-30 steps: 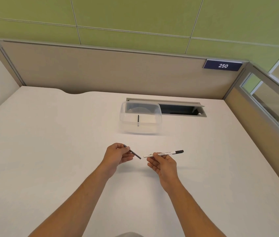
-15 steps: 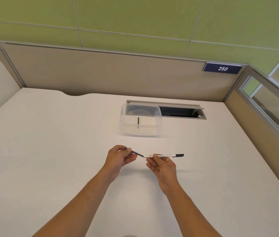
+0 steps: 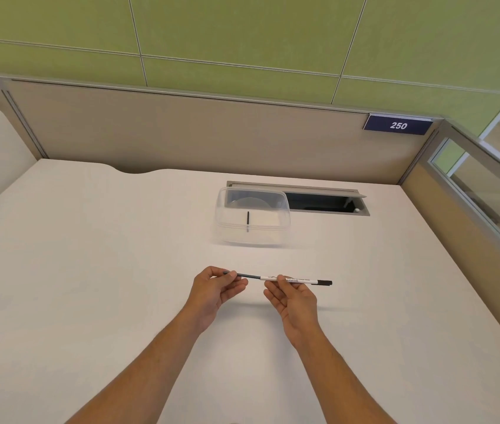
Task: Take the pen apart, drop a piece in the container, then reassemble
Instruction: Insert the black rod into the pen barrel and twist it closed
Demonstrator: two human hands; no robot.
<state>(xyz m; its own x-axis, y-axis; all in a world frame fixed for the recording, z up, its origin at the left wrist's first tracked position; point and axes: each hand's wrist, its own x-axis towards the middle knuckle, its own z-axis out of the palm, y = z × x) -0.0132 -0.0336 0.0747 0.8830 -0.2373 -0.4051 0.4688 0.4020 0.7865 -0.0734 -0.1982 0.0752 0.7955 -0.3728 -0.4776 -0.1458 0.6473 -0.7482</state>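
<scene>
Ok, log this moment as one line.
phase: reassembly | left hand: dark refill | right hand: white barrel | clear container: one dark piece

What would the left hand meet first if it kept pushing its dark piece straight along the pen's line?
The left hand points its dark piece rightward into the white barrel. It would probably meet the right hand holding the barrel first.

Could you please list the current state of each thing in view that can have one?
pen barrel: level, pinched by right hand
dark inner piece: partly inside the barrel, pinched by left hand
container: open, lidless
small dark piece: in the container
desk hatch: open
</scene>
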